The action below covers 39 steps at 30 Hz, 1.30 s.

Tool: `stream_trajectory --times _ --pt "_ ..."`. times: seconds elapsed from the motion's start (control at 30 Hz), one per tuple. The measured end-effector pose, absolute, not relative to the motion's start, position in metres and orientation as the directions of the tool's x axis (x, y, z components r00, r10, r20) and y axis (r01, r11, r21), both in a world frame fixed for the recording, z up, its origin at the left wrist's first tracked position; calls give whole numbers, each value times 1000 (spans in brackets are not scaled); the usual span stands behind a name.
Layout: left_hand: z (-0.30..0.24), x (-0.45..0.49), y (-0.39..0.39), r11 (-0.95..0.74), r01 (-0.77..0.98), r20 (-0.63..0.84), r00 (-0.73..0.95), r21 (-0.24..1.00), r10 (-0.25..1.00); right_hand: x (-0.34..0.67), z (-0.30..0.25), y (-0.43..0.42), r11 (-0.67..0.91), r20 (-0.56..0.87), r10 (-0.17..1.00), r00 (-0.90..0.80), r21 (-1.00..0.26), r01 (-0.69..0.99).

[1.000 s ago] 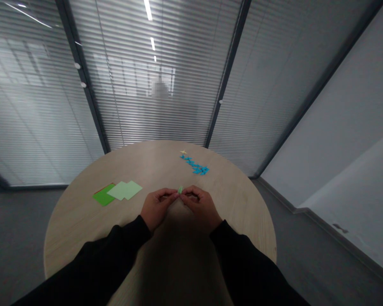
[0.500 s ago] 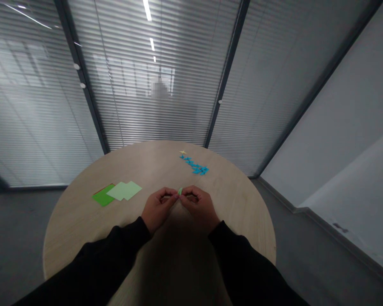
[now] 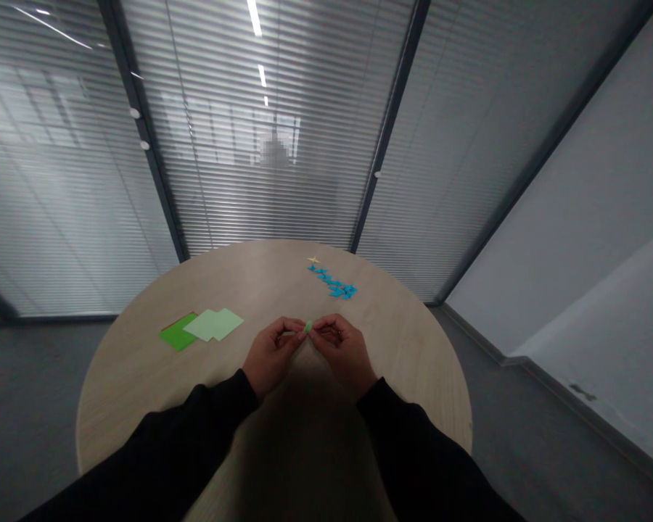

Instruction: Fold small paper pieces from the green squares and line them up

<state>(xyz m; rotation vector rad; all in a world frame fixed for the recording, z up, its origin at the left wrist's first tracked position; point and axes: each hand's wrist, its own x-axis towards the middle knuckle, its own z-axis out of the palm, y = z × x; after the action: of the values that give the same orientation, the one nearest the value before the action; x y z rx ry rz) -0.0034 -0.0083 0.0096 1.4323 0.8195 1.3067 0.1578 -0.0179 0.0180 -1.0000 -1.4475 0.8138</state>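
Observation:
Both my hands meet over the middle of a round wooden table (image 3: 141, 377). My left hand (image 3: 270, 355) and my right hand (image 3: 344, 351) each pinch a small folded piece of light green paper (image 3: 307, 327) between fingertips, fingers curled and closed. The paper is tiny and mostly hidden by the fingers. Black sleeves cover both forearms.
Green paper squares (image 3: 201, 328) lie overlapped at the table's left, with an orange edge beneath. Several small blue folded paper shapes (image 3: 334, 283) sit in a row at the far right, with one yellow star-like piece (image 3: 313, 259) beyond them. Glass walls with blinds stand behind.
The hands stay pinched on the light green paper; the fingers have shifted slightly and the visible bit of paper looks smaller.

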Motion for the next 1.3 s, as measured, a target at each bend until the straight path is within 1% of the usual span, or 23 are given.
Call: stream_trajectory --times 0.2,0.3,0.4,0.57,0.83,0.97,1.0,1.07,1.1,1.17,1.23,1.3 --pt "9 -4 -8 -252 -111 269 184 961 945 156 20 -19 393 397 918 13 -913 109" --pt "8 -3 -6 -252 -162 278 165 954 946 155 17 -17 369 370 929 1 -926 79" --pt "7 -2 -5 -227 -231 267 157 946 951 155 12 -15 327 327 945 -22 -943 57" --pt "6 -2 -3 -187 -251 233 168 950 958 156 8 -13 216 212 976 -56 -974 73" --pt "12 -5 -6 -102 -149 139 260 984 956 162 15 -14 244 237 970 -62 -960 141" --pt "12 -7 -5 -99 -107 121 225 989 967 160 12 -14 266 259 964 -61 -952 155" --pt "11 -7 -5 -106 -91 123 206 990 971 159 11 -14 295 292 955 -42 -938 181" --pt "9 -7 -4 -121 -59 130 182 991 975 160 11 -14 393 406 914 -15 -875 284" --pt "8 -7 -3 -122 -51 130 179 991 975 161 11 -14 452 472 881 -29 -821 349" --pt "5 -6 -2 -113 -53 121 186 992 975 163 11 -13 552 570 814 -115 -696 459" --pt "2 -5 -1 -94 -76 107 199 993 974 166 13 -14 607 613 767 -192 -596 526" --pt "0 -4 -1 -66 -105 88 216 992 972 167 15 -14 625 636 741 -215 -536 568"
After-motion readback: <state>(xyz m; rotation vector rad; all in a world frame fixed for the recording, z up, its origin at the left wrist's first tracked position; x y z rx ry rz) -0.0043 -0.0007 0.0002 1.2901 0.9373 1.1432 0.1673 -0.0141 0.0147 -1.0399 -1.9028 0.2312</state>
